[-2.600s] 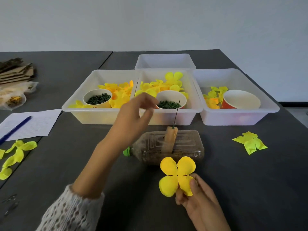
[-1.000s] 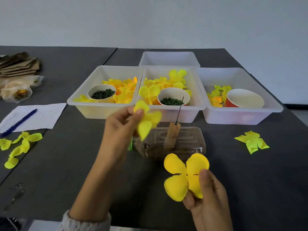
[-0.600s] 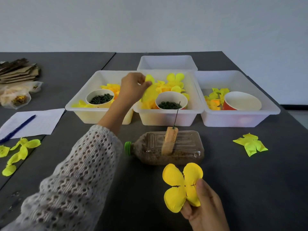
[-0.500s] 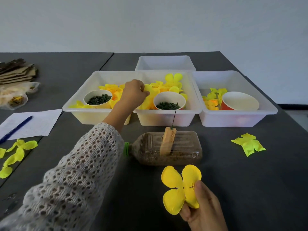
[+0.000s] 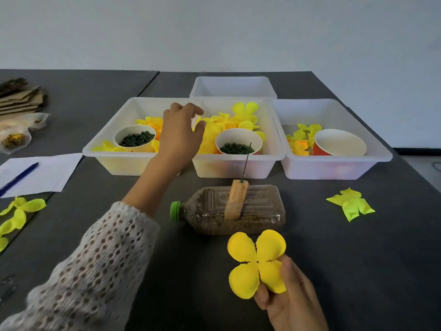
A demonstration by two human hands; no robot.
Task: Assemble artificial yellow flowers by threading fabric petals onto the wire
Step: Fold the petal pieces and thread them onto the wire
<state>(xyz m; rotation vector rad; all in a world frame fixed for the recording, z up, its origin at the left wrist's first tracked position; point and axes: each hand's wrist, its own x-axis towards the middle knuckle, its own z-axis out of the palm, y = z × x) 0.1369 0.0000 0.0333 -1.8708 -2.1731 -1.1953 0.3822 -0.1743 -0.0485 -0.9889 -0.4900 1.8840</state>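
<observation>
We log the left hand (image 5: 181, 130) reaching over the middle bin (image 5: 236, 161), fingers spread and loosely curled above the petal pile (image 5: 214, 130), holding nothing we can see. One second ago this same hand held a small yellow petal piece up near the wire; half a second ago it was back down in the bin with the piece. Now the piece is out of its fingers, so we judge it was returned to the pile, perhaps rejected, and another is being chosen.

The right hand (image 5: 291, 304) has not changed its job: thumb and fingers pinch the four-lobed yellow petal (image 5: 256, 261) by its lower right lobe, held face-up just in front of the bottle (image 5: 229, 209).

The wire (image 5: 245, 161) stands upright from the wooden block (image 5: 235, 201) set in the bottle lying on the tabletop (image 5: 358, 259). The wire is bare: nothing threaded yet.

Meaning for the task: the flower is at its start. Our reading is that the next petal must be picked before either piece goes onto the wire tip through its centre hole. The cup of green rings (image 5: 238, 145) sits right behind the wire, untouched.
</observation>
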